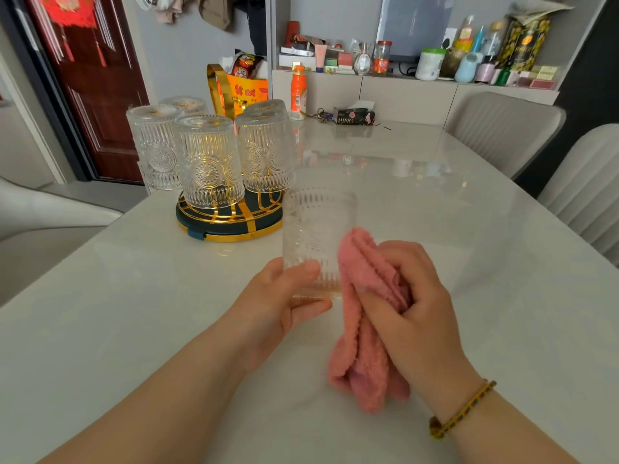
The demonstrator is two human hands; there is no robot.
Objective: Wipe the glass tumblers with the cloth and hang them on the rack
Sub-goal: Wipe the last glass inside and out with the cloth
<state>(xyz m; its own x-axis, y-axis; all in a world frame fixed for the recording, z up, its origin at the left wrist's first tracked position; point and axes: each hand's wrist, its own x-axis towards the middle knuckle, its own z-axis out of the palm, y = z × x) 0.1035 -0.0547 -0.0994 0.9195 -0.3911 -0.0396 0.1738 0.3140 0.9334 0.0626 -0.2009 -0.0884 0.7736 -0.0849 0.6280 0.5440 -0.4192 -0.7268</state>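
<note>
My left hand (pixel 284 296) grips the base of a ribbed clear glass tumbler (pixel 313 229), held above the white table with its open mouth pointing away from me. My right hand (pixel 412 296) grips a bunched pink cloth (pixel 365 346) and presses it against the tumbler's right side. Behind, on the left, a round dark rack with gold wires (pixel 231 222) carries several matching tumblers (pixel 209 162) upside down.
The white marble table (pixel 469 229) stretches ahead. At its far end stand an orange bottle (pixel 298 92), a dark tissue pack (pixel 355 116), keys and a gold-handled snack basket (pixel 234 88). Grey chairs (pixel 502 128) line the right side; another is at left. A cluttered shelf runs behind.
</note>
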